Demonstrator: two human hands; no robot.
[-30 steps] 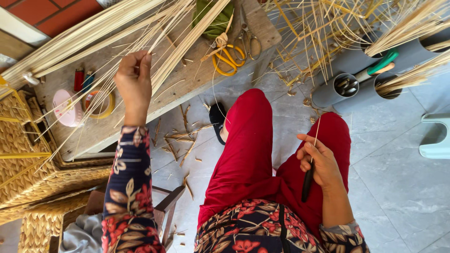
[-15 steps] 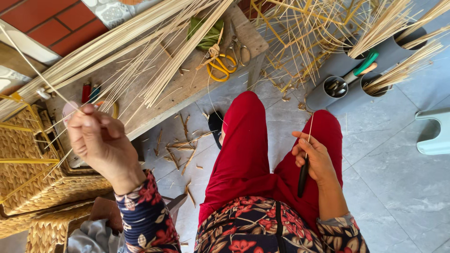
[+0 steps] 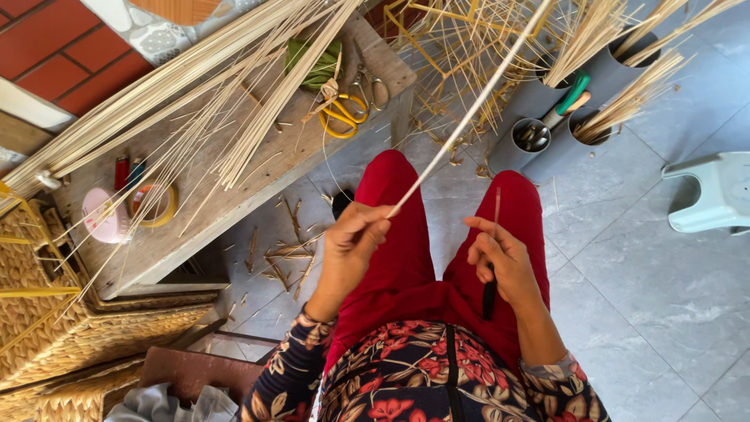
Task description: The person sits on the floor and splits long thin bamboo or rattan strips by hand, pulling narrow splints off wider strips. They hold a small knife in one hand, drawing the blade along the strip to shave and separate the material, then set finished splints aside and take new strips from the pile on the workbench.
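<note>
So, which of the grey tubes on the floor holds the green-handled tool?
The middle grey tube, between the nearer one with small dark tools and the tubes with only pale strips; the green handle sticks out of it.

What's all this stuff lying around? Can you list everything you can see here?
Thin stick: one, pale, pinched in left hand, slanting up and away.
Knife: one, black handle, in right hand over the lap.
Loose sticks: many, pale, spread across the wooden bench.
Scissors: one, yellow handles, on the bench.
Tape roll: one, yellow, bench's left end.
Tubes: at least two, grey, on the floor, holding sticks and tools.
Woven baskets: tan, lower left.
Stool: one, pale green, right.
Stick frame: yellow, top centre.
Left hand: fingers closed on the stick.
Right hand: gripping the knife.
</note>
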